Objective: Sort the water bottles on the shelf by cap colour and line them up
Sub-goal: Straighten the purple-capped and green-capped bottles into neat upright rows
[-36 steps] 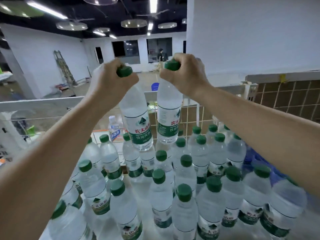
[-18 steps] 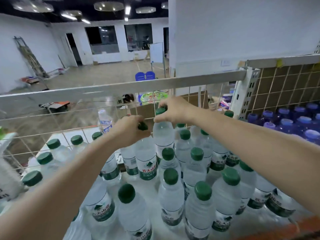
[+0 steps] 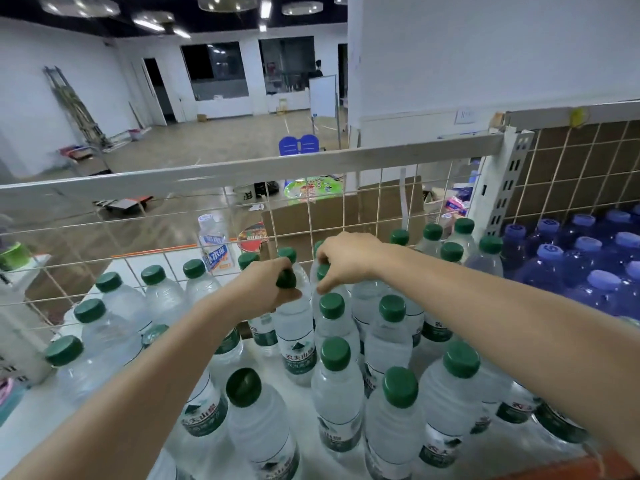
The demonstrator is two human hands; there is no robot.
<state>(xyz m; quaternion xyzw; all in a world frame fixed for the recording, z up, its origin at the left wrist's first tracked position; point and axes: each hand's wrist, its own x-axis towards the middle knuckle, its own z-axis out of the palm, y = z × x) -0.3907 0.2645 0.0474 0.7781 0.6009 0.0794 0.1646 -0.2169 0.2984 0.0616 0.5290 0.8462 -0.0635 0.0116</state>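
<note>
Hands first: our left hand [image 3: 265, 289] has its fingers curled round the dark green screw cap of a clear plastic water bottle with a green label [image 3: 294, 336], which stands on the white shelf [image 3: 304, 407] in the middle of the group. Our right hand [image 3: 346, 259] curls its fingers round the neck and green cap of a second clear green-capped bottle [image 3: 322, 271] just beside the first, further back; most of that bottle is hidden, so we cannot tell whether it already rests on the shelf.

As for progress, we judge the sorting to be well along. Every bottle on this section that we can see carries a green cap, and the translucent blue bottles with pale blue caps [image 3: 585, 261] sit together in the next section to the right, beyond the perforated white metal upright [image 3: 505, 181]. So the split by colour looks done as far as the view reaches.

The lining up is less finished. Green-capped bottles along the white wire mesh back [image 3: 104, 247] form a fair row, and those on the right stand in close ranks, but the near bottles lean and stand unevenly, with bare shelf showing between them. We take the two held bottles to be going into the back ranks; the front ones are left to straighten. One clear bottle with a blue and white label [image 3: 214, 249] stands behind the mesh, outside the shelf.
</note>
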